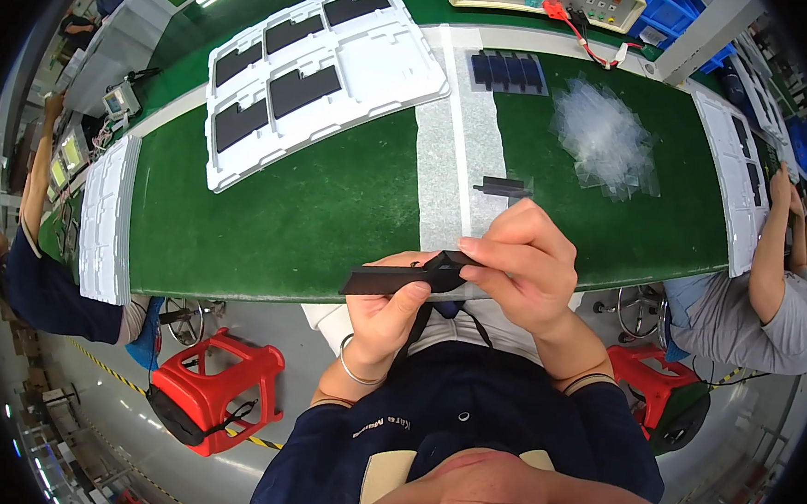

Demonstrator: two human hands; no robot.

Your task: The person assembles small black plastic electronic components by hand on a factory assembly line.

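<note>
My left hand [383, 311] grips a flat black rectangular part [379, 280] by its lower edge, thumb pressed on its face. My right hand [521, 264] pinches the right end of the same part from above. Both hands hover just off the near edge of the green work table [333, 201]. On the table beyond my right hand lies a small black strip [503, 187] on a pale mat [456, 154]. Farther back, a row of dark flat pieces [507, 71] rests on the mat.
A white moulded tray [317, 71] holding several black parts sits at the back left. A heap of clear plastic bags [605, 135] lies at the right. White trays stand at both table ends [108, 220], [736, 171]. Seated people flank me; red stools [220, 379] stand below.
</note>
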